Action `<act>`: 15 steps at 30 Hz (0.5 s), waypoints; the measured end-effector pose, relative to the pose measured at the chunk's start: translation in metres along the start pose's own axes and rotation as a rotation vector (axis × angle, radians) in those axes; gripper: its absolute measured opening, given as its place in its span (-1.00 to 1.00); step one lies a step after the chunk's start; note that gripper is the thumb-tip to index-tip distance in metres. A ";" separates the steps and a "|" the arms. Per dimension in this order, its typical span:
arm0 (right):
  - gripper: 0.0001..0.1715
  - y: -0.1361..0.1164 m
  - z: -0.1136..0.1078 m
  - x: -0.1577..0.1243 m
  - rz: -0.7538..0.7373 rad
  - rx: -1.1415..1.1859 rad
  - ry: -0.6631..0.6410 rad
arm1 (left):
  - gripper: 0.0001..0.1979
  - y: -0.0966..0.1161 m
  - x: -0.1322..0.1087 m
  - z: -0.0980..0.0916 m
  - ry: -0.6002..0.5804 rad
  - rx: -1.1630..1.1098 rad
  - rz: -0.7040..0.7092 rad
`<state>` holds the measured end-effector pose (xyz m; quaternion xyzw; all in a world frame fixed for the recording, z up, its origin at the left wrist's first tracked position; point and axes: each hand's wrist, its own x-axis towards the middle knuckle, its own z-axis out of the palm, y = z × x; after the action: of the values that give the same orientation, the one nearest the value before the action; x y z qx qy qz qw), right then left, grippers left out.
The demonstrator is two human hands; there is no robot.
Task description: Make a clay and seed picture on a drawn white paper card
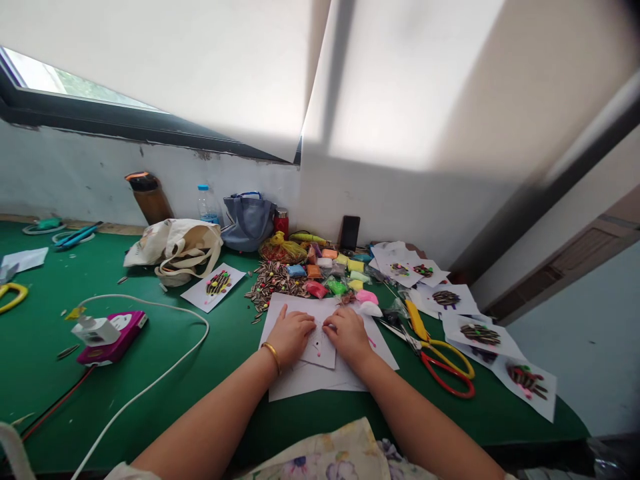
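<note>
My left hand, with a gold bangle on the wrist, rests with curled fingers on a small white paper card. My right hand lies beside it, fingers curled and pinched down on the same card. The card has a few pink dots and lies on larger white sheets on the green table. Just beyond the hands lie a pile of striped sunflower seeds and several small packets of coloured clay.
Yellow and red scissors lie right of my hands. Finished seed pictures on white cards run along the right edge. A cloth tote bag, grey bag, bottles, a phone and a pink power bank with white cable sit left and behind.
</note>
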<state>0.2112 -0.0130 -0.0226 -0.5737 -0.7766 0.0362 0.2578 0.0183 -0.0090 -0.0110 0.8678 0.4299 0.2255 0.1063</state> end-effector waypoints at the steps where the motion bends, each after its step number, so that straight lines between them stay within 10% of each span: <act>1: -0.95 0.000 0.001 0.000 -0.003 -0.001 -0.001 | -0.72 0.000 0.000 0.000 -0.001 0.000 0.002; 15: -0.89 0.003 -0.002 -0.006 -0.022 0.043 0.005 | -0.71 0.000 0.000 0.000 -0.025 0.001 -0.019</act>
<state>0.2162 -0.0182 -0.0240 -0.5596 -0.7812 0.0489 0.2723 0.0185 -0.0095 -0.0111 0.8664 0.4368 0.2135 0.1136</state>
